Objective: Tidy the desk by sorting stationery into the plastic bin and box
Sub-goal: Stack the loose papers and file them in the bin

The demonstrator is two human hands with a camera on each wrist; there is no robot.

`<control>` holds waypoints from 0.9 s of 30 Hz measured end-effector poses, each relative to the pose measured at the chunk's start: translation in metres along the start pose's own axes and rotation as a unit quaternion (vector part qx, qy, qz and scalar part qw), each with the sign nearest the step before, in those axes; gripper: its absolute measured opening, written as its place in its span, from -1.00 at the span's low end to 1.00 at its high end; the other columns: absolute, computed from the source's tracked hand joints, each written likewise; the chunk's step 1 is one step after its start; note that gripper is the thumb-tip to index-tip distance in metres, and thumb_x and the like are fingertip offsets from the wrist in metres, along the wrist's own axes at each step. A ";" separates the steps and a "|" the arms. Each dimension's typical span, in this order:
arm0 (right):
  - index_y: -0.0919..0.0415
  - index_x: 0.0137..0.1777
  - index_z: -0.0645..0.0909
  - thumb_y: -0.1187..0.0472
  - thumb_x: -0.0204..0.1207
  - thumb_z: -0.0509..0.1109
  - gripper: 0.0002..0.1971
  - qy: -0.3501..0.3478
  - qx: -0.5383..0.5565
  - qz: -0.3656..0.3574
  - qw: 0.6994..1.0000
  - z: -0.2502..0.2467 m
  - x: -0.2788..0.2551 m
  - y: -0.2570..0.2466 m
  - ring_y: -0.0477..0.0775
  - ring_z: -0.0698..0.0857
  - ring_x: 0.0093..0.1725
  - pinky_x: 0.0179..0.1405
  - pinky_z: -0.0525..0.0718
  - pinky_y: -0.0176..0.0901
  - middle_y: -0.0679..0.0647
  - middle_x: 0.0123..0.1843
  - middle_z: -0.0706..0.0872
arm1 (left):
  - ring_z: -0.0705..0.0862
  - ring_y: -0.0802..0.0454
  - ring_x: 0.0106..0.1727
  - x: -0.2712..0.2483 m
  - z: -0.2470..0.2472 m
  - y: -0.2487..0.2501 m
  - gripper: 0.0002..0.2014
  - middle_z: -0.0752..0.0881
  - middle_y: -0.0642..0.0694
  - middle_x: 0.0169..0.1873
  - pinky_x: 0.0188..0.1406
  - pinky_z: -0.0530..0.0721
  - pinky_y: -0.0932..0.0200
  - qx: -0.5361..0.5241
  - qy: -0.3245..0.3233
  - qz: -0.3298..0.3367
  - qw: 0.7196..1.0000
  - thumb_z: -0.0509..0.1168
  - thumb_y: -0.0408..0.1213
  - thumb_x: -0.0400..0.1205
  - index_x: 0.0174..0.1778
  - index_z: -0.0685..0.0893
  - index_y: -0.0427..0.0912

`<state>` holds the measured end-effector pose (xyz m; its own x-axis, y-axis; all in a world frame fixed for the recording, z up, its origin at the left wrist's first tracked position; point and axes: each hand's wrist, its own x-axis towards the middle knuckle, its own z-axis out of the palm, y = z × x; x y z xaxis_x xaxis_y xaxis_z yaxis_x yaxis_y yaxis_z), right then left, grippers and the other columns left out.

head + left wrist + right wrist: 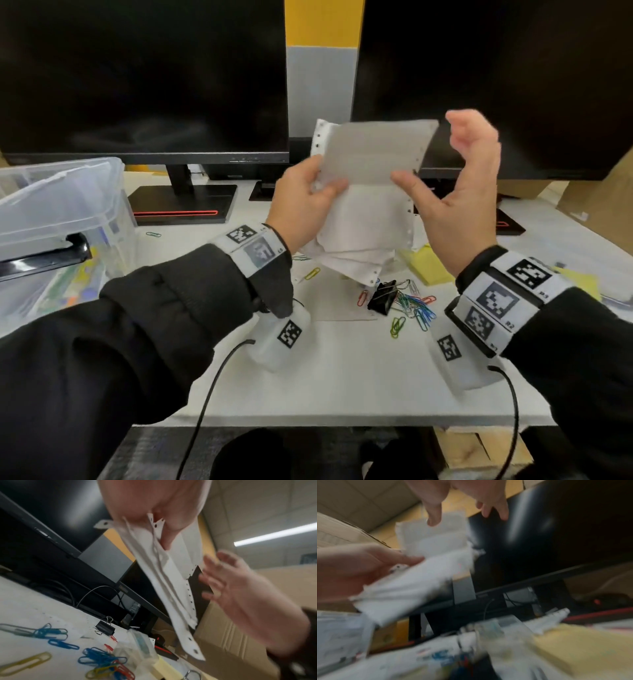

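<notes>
Punched paper sheets (370, 192) are pinched in the left hand (305, 202) above mid-desk; the right hand (459, 185), fingers spread, grips nothing. Edges should be squared before the plastic bin (68, 192), far left, is reached.

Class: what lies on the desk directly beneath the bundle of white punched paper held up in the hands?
Beneath the paper bundle, coloured paper clips, a black binder clip and yellow notes show on the desk. The bundle hides whatever lies behind it.

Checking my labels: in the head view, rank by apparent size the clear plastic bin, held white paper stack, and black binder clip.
1. Clear plastic bin, partly cut off, near the camera.
2. White perforated paper stack, raised toward the camera.
3. Black binder clip, clearly smallest.
</notes>
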<state>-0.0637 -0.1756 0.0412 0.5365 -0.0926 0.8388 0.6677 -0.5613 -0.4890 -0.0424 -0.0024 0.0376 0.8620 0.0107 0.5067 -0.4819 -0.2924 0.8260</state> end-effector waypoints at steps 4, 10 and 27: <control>-0.01 0.40 0.24 0.19 0.33 0.58 -0.28 -0.129 0.053 0.154 0.978 0.003 -0.021 0.014 -0.06 0.54 0.36 0.40 0.52 -0.17 0.00 0.40 0.49 | 0.62 -0.09 0.30 0.005 -0.006 0.003 -0.62 0.64 -0.17 0.27 0.35 0.59 -0.03 -0.113 -0.023 -0.053 0.992 0.20 -0.56 0.61 0.33 0.51 -0.19; -0.05 0.06 0.56 0.39 0.47 0.42 -0.69 -0.178 0.042 0.078 0.980 0.009 -0.018 0.018 -0.02 0.72 -0.05 -0.03 0.73 -0.25 -0.23 -0.01 0.67 | 0.65 0.01 0.21 0.007 -0.002 -0.007 -0.41 0.62 -0.05 0.25 0.24 0.65 0.07 0.010 -0.073 -0.007 0.997 0.14 -0.55 0.61 0.52 0.23 -0.02; 0.17 0.43 0.49 0.48 0.50 0.20 -0.50 -0.111 -0.103 0.096 0.984 0.032 -0.016 0.036 0.06 0.45 0.44 -0.09 0.21 -0.97 0.17 0.44 0.47 | 0.58 -0.12 0.15 0.025 -0.046 -0.082 -0.08 0.60 -0.20 0.17 0.13 0.56 0.10 0.603 -0.277 -0.274 0.696 0.23 0.45 0.34 0.40 0.45 -0.23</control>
<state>-0.0318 -0.1675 0.0028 0.7576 -0.0448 0.6512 0.4361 -0.7075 -0.5561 0.0109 0.0661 -0.0060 0.9537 0.1634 -0.2526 0.1370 -0.9834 -0.1188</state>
